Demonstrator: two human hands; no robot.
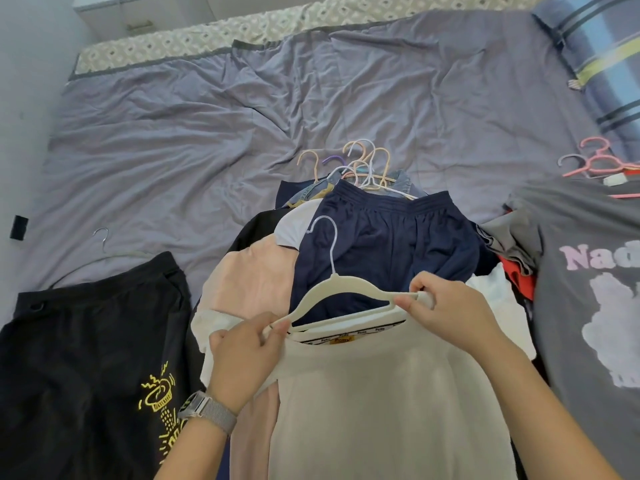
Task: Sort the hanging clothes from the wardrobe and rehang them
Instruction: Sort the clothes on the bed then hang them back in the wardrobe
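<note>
We found both hands pinching the white hanger [346, 289], left hand [239, 355] and right hand [446, 313] at either shoulder, inside the cream shirt [374, 403] collar. Unhanging appeared underway. Next: free one shoulder.

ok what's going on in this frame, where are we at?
A person stands over a bed strewn with clothes, working a cream hanger at the collar of a beige shirt. The left hand pinches the hanger's left end with the shirt's shoulder; the right hand grips its right end. The shirt lies on the middle pile, over navy shorts and a cluster of hangers. Black shorts lie to the left, a grey printed tee to the right.
</note>
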